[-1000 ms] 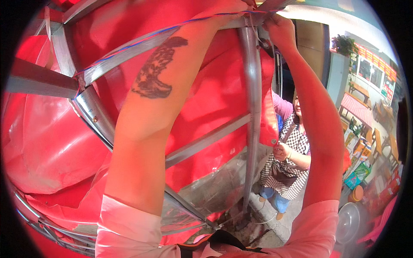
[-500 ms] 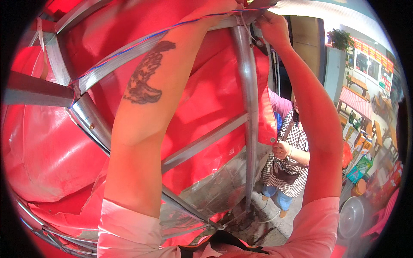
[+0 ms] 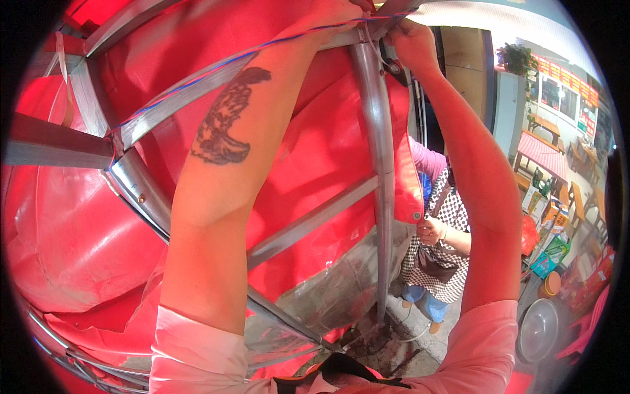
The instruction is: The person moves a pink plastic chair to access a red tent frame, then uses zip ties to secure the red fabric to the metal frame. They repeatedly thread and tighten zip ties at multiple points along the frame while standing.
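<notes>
Both my arms reach up to a joint of the metal frame at the top. My left hand is at the joint beside the red and blue wires, partly cut off by the top edge. Its fingers look closed, but what they hold is hidden. Just right of the joint, my right hand has its fingers curled in a pinch; I cannot make out what is in them. A thin cord hangs between the hands along the upright metal pole. The red tarpaulin spreads behind the frame.
Below right, a person in a checked apron has a hand at the tarpaulin's eyelet edge. Metal crossbars run at the left and middle. A clear plastic basin, a table, boxes and wooden benches stand at the right.
The view has shifted slightly. My right hand has moved a little closer to the joint; my left stays at it. The person's hand remains at the tarpaulin edge.
</notes>
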